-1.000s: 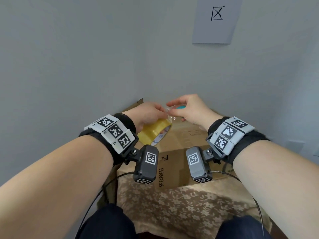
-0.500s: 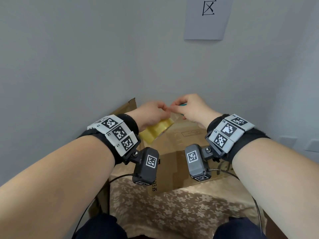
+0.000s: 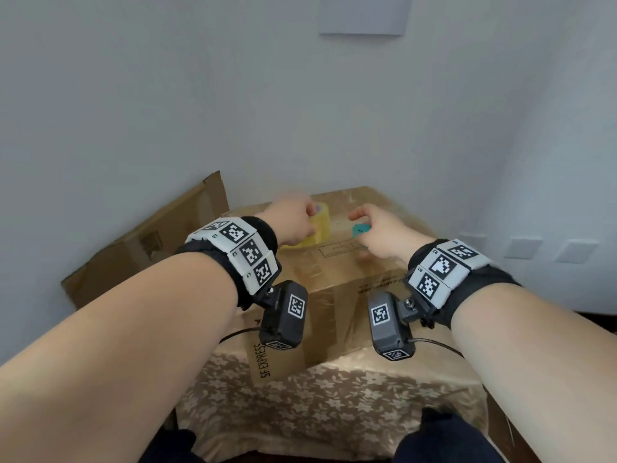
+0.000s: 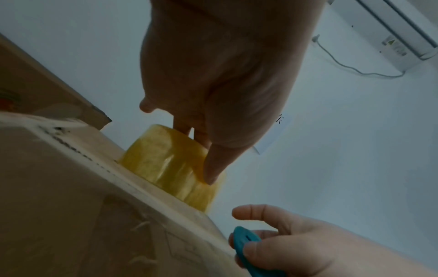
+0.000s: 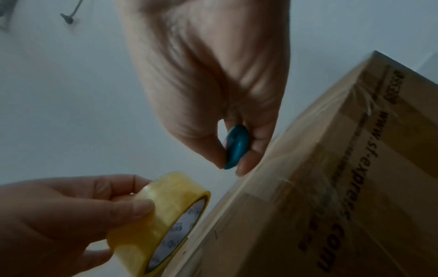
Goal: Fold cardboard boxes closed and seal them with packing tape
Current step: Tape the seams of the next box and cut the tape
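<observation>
Fingers grip glossy yellow tape roll; right fingers pinch smooth teal cutter.

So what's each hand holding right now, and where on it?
Left hand grips the tape roll by its outer band; right hand pinches the small teal cutter by its flat sides.

A brown tablecloth with a pale flower pattern covered the table, a white paper sheet hung on the grey wall, and a white air conditioner with a dangling cord sat higher up.
</observation>
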